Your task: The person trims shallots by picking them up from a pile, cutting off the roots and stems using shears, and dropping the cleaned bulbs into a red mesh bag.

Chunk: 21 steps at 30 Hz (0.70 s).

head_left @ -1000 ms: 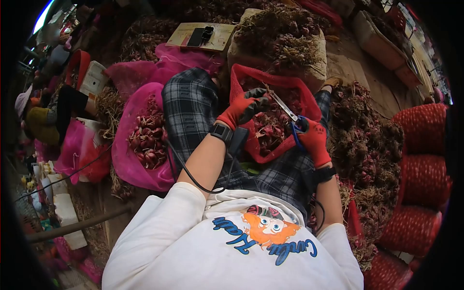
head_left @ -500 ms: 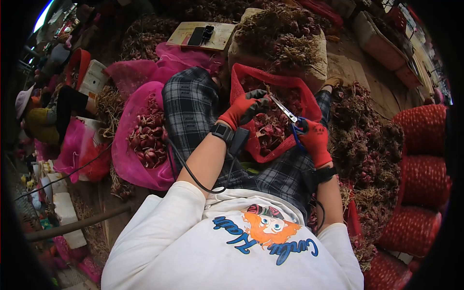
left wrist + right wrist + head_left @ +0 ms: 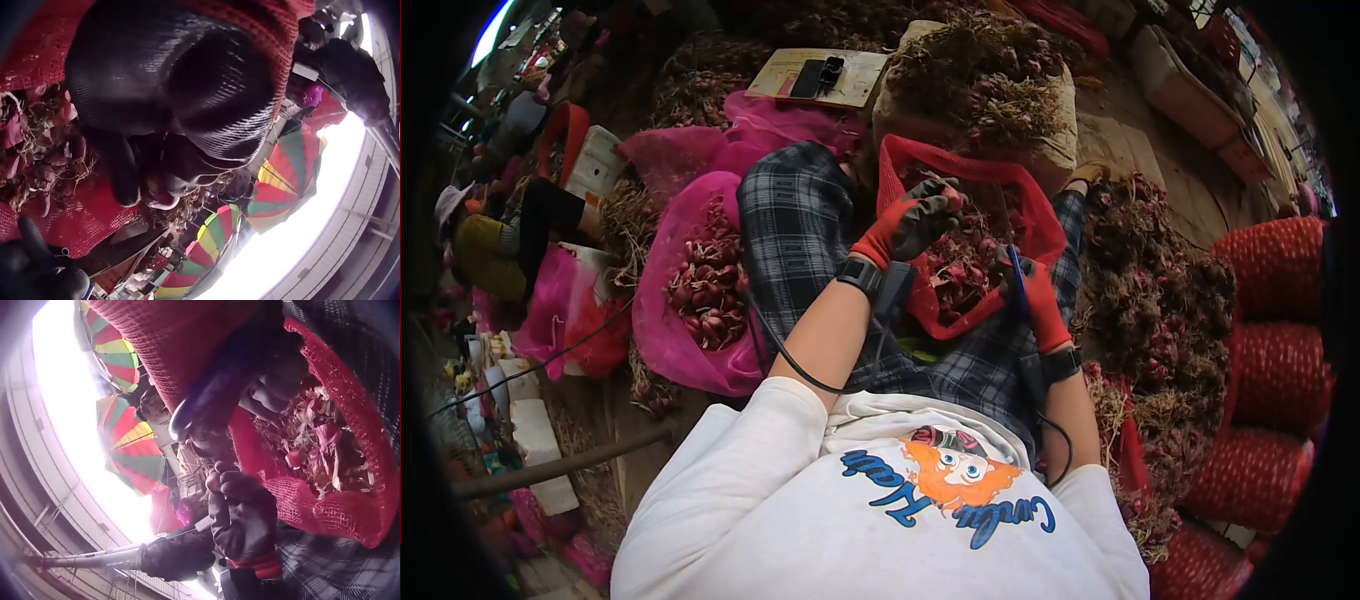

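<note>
Red bag [image 3: 306, 503] holds papery skins [image 3: 328, 437], pink bag [image 3: 668, 350] bulbs [image 3: 705, 292].

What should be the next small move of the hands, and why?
Probably the left hand should carry its bulb to the pink net bag: the blue-handled scissors in the right hand are apart from the bulb, and that bag already holds loose reddish bulbs.

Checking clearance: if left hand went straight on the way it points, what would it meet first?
In the head view, likely the far rim of the red mesh bag, with the bulb heap beyond. The left hand may sit higher than that rim; depth is unclear.
</note>
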Available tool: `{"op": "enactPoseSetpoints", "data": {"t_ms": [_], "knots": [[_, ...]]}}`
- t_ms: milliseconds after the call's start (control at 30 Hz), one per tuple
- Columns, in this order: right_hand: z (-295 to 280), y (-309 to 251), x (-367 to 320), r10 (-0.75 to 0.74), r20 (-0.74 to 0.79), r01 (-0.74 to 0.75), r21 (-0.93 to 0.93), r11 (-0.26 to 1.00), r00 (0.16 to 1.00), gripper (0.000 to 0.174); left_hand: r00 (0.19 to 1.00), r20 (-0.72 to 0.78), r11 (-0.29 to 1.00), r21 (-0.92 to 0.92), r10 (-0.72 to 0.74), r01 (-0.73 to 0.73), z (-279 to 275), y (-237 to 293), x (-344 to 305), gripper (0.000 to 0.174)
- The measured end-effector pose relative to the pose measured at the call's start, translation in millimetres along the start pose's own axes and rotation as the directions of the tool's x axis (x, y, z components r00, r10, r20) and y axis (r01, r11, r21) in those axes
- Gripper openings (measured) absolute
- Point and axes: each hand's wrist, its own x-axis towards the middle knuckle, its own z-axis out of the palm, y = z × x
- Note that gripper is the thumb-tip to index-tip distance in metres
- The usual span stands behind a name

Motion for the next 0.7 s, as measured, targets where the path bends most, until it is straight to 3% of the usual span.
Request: {"op": "enactPoseSetpoints", "data": {"t_ms": [133, 233, 300, 333, 433, 500, 600, 700], "knots": [[16, -30, -2, -0.004, -0.001, 0.004, 0.014, 1.000, 1.000, 0.021, 0.990, -0.110, 0.992, -0.106, -0.084, 0.072, -3, 4, 0, 0.024], [20, -34, 3, 0.018, 0.025, -0.019, 0.069, 0.997, 1.000, 0.023, 0.988, 0.151, 0.932, -0.355, -0.020, 0.073, -23, -8, 9, 0.021], [26, -37, 7, 0.079, 0.000, -0.078, 0.104, 0.991, 0.997, 0.024, 0.948, 0.299, 0.830, -0.497, -0.110, 0.253, -36, -11, 11, 0.020], [29, -38, 8, 0.025, -0.007, -0.025, 0.024, 0.999, 1.000, 0.024, 0.916, 0.376, 0.761, -0.550, -0.142, 0.344, -40, -12, 11, 0.020], [39, -35, 10, -0.159, -0.012, 0.155, -0.169, 0.973, 0.987, 0.025, 0.975, 0.157, 0.854, -0.475, -0.156, 0.212, -38, -15, 2, 0.023], [44, -27, 12, -0.307, -0.003, 0.297, -0.239, 0.924, 0.952, 0.025, 0.994, 0.094, 0.925, -0.370, -0.059, 0.090, -36, -19, 6, 0.026], [53, -29, 15, -0.088, -0.053, 0.093, 0.095, 0.991, 0.995, 0.022, 0.997, 0.048, 0.975, -0.214, 0.063, -0.051, -33, -24, 12, 0.029], [58, -45, 18, -0.160, -0.055, 0.169, 0.286, 0.943, 0.986, 0.019, 0.996, 0.068, 0.998, -0.011, 0.055, -0.055, -26, -28, 8, 0.030]]}}
